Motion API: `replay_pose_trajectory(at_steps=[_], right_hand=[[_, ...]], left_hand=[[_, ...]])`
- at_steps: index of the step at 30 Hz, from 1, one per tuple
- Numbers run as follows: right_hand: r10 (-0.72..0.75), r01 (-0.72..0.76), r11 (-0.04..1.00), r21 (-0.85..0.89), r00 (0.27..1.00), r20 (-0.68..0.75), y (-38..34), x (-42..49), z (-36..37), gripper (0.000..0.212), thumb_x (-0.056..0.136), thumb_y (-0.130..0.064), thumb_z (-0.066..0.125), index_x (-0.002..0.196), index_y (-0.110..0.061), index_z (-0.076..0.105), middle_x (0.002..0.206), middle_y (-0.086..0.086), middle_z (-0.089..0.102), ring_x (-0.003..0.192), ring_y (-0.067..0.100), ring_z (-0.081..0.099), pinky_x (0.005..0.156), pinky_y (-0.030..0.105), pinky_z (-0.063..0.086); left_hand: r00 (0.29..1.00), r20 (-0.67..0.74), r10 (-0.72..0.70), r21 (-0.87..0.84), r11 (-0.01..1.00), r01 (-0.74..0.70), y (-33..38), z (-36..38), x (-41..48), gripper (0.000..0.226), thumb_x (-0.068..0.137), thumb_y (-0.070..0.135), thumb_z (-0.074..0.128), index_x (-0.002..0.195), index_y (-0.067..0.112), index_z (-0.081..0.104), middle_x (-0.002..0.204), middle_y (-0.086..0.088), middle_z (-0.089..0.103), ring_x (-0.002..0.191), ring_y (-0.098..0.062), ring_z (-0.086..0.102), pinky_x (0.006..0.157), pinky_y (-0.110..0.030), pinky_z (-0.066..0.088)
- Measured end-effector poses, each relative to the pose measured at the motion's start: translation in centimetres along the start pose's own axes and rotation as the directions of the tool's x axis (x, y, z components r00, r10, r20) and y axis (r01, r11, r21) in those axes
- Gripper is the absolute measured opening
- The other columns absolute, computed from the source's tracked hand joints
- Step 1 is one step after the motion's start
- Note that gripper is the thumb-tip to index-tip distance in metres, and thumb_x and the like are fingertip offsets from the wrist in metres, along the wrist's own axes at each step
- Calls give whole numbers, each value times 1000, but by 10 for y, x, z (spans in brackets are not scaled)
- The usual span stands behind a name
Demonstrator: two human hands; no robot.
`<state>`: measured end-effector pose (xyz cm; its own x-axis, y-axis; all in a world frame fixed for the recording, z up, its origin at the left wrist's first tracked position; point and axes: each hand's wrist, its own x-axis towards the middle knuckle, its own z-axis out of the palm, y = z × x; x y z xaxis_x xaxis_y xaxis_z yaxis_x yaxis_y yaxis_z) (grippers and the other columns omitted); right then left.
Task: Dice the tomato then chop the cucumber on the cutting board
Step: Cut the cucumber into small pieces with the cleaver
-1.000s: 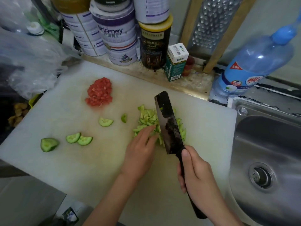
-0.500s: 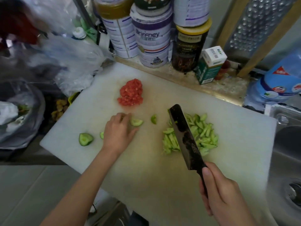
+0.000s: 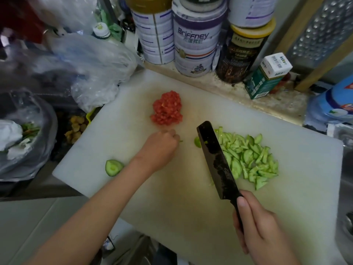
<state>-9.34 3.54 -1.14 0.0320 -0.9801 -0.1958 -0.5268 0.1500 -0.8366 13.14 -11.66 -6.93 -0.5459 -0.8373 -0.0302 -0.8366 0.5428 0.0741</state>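
Note:
A white cutting board [image 3: 172, 197] carries a heap of diced tomato [image 3: 167, 109] at its far middle and a pile of chopped cucumber [image 3: 248, 159] to the right. My left hand [image 3: 160, 146] lies just below the tomato with its fingers curled over loose cucumber slices; only a sliver of green shows at the fingertips. My right hand [image 3: 259, 232] grips the handle of a dark cleaver [image 3: 217, 161], whose blade rests against the left side of the cucumber pile. One small cucumber piece [image 3: 197, 142] sits by the blade tip. A cucumber end [image 3: 113, 167] lies near the board's left edge.
Tins [image 3: 193, 44], a dark jar [image 3: 240, 54] and a green box [image 3: 267, 75] line the ledge behind the board. Plastic bags [image 3: 91, 69] crowd the left side. A blue water bottle [image 3: 332, 104] and the steel sink [image 3: 348, 169] are at the right.
My left hand left the chopped pile, swept left over the loose slices, and now sits curled over them below the tomato. The cleaver stays beside the pile.

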Motion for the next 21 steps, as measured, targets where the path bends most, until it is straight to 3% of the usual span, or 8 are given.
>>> replay_pose_trajectory(at_steps=[3,6,11,13,16,21], right_hand=[[2,-2,1000,-13,1000,-8,-4,-2,9,35,84,-60,26,98,-41,51,52,-4,53,40,8,48,45,20,39],[19,-20,999,-26,999,-31,-6,-6,17,38,83,-61,25,100,-39,51,54,-2,54,41,10,48,45,23,40],[54,-56,998,-32,998,-42,-14,-11,35,38,81,-62,26,96,-36,51,56,0,56,39,10,47,46,22,40],[63,-64,998,-26,997,-49,-18,-13,43,38,81,-61,26,95,-37,52,56,1,56,39,10,47,46,22,40],[71,-72,997,-22,996,-49,-25,-17,54,38,81,-62,27,95,-38,52,54,0,55,40,10,47,46,19,39],[86,-87,996,-14,996,-35,-32,-21,64,38,81,-62,26,96,-39,51,56,1,56,41,11,48,46,21,39]], left_hand=[[992,-123,-28,-170,985,7,-15,-7,-21,13,80,19,64,76,7,66,76,-8,66,63,-29,65,43,-29,46],[974,-198,-112,-276,960,54,-38,-21,-57,28,85,25,49,91,11,73,103,-3,72,86,-23,70,59,-33,57],[976,-217,29,-177,982,-69,-58,-2,-99,27,78,10,55,96,14,75,106,-2,73,91,-21,71,58,-33,59],[951,-305,59,-105,990,-95,-50,6,-101,26,75,2,63,94,13,76,99,-4,74,94,-23,71,66,-31,58],[904,-421,74,3,997,-80,-39,13,-101,23,80,-4,59,91,8,76,89,-9,71,90,-29,70,71,-34,54],[940,-336,59,14,998,-57,-33,27,-111,29,68,-5,81,95,2,73,95,-17,66,83,-32,64,78,-37,51]])
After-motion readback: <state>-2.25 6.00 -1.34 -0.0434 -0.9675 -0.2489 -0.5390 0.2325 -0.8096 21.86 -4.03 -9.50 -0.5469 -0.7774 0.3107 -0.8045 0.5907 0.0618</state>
